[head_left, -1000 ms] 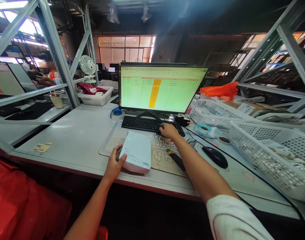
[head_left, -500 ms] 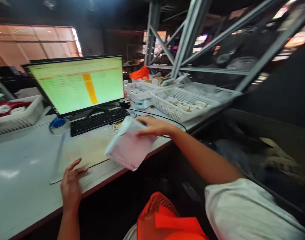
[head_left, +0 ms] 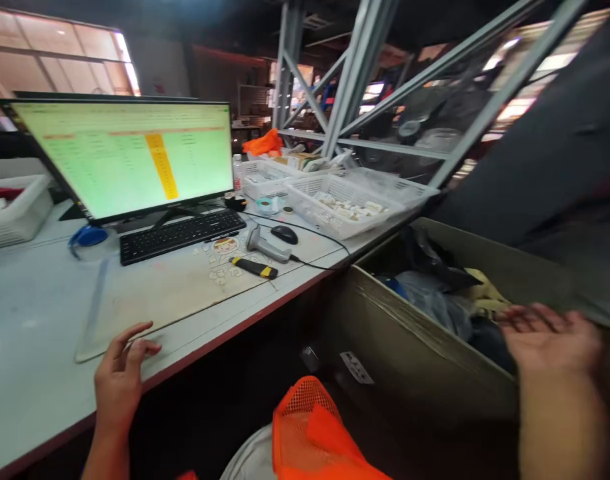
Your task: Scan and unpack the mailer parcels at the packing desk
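My left hand (head_left: 119, 380) rests at the front edge of the table beside a pale desk mat (head_left: 149, 300), fingers loosely curled and apart, holding nothing. On the far right, my right hand (head_left: 552, 340) is stretched out palm up with spread fingers, over the edge of a large olive bin (head_left: 409, 333). Nothing is in it. Inside the bin lie crumpled bags (head_left: 435, 300), some clear and some dark, and a yellowish piece (head_left: 485, 293). A black-and-yellow utility knife (head_left: 255, 268) lies on the mat, near a grey barcode scanner (head_left: 267, 247).
A monitor (head_left: 129, 153) stands behind a black keyboard (head_left: 182, 235). A mouse (head_left: 285, 234) and its cable lie right of the scanner. White baskets (head_left: 345, 223) with small items line the back right. A blue tape roll (head_left: 89, 237) is at left.
My right hand has swung from above the mat to the bin at right and let go of the white package, which is out of sight. My left hand stays by the table edge. The view turned right.
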Demonstrator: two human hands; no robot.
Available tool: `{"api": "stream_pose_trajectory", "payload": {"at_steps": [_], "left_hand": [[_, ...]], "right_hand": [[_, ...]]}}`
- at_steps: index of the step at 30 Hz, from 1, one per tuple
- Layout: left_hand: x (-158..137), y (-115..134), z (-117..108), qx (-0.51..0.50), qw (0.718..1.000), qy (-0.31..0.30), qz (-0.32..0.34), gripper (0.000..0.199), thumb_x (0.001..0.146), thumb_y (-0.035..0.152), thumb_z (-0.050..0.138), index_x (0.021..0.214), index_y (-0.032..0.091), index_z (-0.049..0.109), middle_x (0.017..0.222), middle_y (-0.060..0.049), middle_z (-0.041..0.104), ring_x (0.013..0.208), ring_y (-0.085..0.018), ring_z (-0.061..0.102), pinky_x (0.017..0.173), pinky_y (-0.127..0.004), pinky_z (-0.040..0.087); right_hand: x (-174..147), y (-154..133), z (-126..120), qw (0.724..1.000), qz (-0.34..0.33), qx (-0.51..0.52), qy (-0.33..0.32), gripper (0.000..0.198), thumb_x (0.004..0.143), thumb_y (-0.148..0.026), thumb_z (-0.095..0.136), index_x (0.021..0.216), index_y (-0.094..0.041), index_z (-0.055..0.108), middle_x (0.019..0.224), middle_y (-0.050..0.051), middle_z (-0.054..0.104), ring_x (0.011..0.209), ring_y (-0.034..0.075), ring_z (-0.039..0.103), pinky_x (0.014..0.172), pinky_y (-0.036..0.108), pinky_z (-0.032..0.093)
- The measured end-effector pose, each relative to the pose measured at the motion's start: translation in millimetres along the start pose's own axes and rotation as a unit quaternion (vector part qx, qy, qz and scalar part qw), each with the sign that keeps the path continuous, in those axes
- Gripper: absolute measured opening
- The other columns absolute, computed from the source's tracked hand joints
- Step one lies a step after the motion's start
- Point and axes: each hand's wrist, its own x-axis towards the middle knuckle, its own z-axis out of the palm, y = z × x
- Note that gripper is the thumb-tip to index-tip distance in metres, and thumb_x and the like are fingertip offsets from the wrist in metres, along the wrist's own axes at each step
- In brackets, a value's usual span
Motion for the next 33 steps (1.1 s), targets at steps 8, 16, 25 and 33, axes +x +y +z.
{"api": "stream_pose_trajectory", "payload": {"at_steps": [8,16,25,33], "left_hand": [[-91,-38,-239,0.256,0.878,0.395,-0.092,0.04,0.097,0.05,0.052,0.122,0.021,0.06,0.108,0.001,0.072,0.078,-0.013,0.068,0.084,-0.032,0.058],[-331,-79,-338,0.446,0.654,0.419,-0.445,0.056,0.09,0.047,0.065,0.128,0.006,0.059,0.143,-0.022,0.058,0.132,-0.035,0.049,0.113,-0.046,0.038],[-272,-118,-346,0.472,0.624,0.384,-0.491,0.07,0.087,0.047,0.067,0.139,0.0,0.055,0.156,-0.032,0.041,0.145,-0.051,0.023,0.117,-0.062,0.017],[-191,-108,-380,0.339,0.633,0.497,-0.487,0.059,0.088,0.044,0.07,0.125,-0.001,0.06,0.141,-0.034,0.054,0.144,-0.047,0.034,0.116,-0.061,0.025]], "right_hand": [[-188,-98,230,0.886,-0.23,0.121,-0.384,0.047,0.082,-0.061,0.06,0.123,-0.04,0.069,0.132,0.015,0.069,0.125,0.039,0.065,0.107,0.059,0.054],[-399,-81,277,0.572,-0.393,-0.035,-0.719,0.035,0.082,-0.077,0.059,0.106,-0.052,0.066,0.108,0.007,0.073,0.12,0.035,0.067,0.116,0.056,0.05],[-384,-75,289,0.57,-0.386,-0.031,-0.725,0.041,0.09,-0.066,0.058,0.108,-0.03,0.068,0.105,0.009,0.076,0.114,0.034,0.071,0.112,0.057,0.052],[-385,-67,314,0.595,-0.341,0.001,-0.728,0.064,0.075,-0.073,0.069,0.106,-0.017,0.073,0.095,0.011,0.078,0.096,0.032,0.074,0.105,0.055,0.053]]}}
